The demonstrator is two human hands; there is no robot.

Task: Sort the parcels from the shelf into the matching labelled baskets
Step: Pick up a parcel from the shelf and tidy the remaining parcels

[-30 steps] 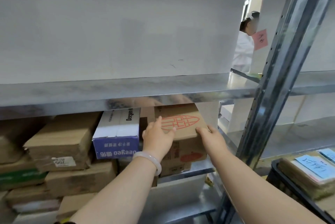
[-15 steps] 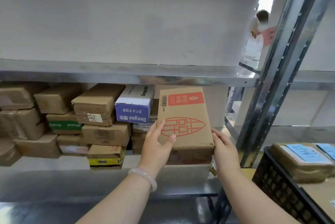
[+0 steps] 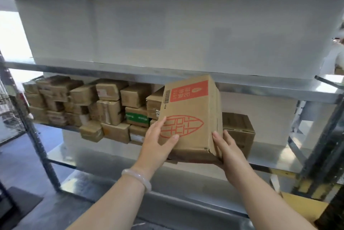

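Note:
I hold a brown cardboard parcel (image 3: 191,116) with a red label and a red oval print, tilted up in front of the metal shelf (image 3: 130,73). My left hand (image 3: 158,142) grips its lower left edge, thumb across the front face. My right hand (image 3: 226,148) clasps its lower right corner from the side and below. Several more brown parcels (image 3: 104,107) are stacked on the shelf to the left, and one brown box (image 3: 240,131) stands just behind the held parcel on the right. No basket shows in this view.
A large white bin (image 3: 149,30) fills the shelf above. Steel uprights stand at the left (image 3: 37,142) and right (image 3: 323,146). A person in white (image 3: 335,56) is partly visible at the far right. Yellow cardboard (image 3: 305,209) lies low on the right.
The parcel has come further out of the shelf and tilted more upright in both hands. The camera has swung left and pulled back, so the black basket at right has left the view.

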